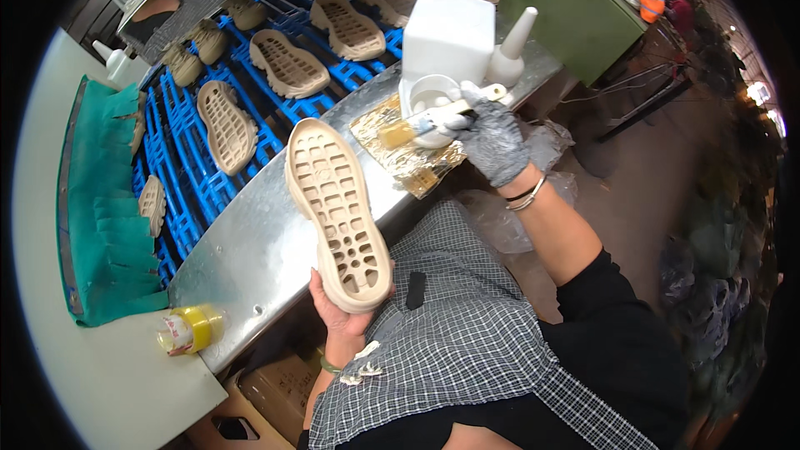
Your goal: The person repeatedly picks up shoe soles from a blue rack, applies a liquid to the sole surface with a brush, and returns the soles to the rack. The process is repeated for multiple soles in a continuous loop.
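Observation:
A beige shoe sole [334, 206] rests in my bare left hand [344, 312], its recessed grid side facing up. My fingers grip it by the lower end, and the sole tilts over the edge of the metal ledge. In a grey glove, my right hand [494, 134] grips a flat brush [431, 122] with a pale handle. The yellowish bristles hang over a gold foil sheet [400, 165], close to a white cup [431, 90]. Behind the cup stands a square white plastic container [453, 31], with a white squeeze bottle [512, 53] to its right.
Blue conveyor slats [181, 162] run past the metal ledge [250, 262], carrying several soles [287, 62] and shoe uppers [209, 40]. A green curtain [112, 212] hangs at the left. Yellow tape rolls [194, 328] lie on the ledge's near-left end. A green cabinet [569, 12] stands at the back right.

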The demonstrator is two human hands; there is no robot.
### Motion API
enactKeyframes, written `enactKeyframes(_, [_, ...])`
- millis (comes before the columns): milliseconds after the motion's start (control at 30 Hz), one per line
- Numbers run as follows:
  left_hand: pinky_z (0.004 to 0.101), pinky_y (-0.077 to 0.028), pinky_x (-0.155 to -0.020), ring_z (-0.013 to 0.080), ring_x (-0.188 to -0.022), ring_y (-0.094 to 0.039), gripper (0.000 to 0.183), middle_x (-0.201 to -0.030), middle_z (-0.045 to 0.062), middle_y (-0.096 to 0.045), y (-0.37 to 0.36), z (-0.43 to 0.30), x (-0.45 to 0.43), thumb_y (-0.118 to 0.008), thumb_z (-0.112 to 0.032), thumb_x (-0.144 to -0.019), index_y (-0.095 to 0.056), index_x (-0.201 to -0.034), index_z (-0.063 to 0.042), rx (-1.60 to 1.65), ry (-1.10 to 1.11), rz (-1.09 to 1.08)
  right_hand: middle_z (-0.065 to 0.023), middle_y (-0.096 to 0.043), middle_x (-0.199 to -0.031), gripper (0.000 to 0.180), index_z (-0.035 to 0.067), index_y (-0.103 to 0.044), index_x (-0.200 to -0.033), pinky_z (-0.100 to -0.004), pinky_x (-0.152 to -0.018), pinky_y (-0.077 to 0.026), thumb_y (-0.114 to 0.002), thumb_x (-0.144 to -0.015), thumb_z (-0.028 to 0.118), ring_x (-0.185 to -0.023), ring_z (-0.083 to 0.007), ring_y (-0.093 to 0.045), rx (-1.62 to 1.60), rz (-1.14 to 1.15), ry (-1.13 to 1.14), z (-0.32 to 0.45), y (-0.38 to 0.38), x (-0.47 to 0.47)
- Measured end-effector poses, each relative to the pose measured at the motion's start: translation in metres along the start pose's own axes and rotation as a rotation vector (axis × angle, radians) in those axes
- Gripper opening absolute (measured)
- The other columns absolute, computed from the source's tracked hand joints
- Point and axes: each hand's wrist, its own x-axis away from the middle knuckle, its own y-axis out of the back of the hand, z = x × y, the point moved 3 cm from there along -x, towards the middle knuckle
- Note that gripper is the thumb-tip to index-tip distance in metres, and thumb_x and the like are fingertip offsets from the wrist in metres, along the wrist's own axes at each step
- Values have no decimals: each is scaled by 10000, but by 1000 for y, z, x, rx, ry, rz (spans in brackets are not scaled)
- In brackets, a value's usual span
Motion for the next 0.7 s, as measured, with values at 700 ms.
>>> enactKeyframes(700, [689,-579,-730,491,-1192,-579,736,-1442,255,-467,-4,-56,-16,-322,-574,-988,-322,-1523,-68,42,80,-40,-58,-744,-921,267,31,-727,-1095,-281,-743,-585,-691,-945,249,-808,-132,-703,629,773,-397,-69,-69,81])
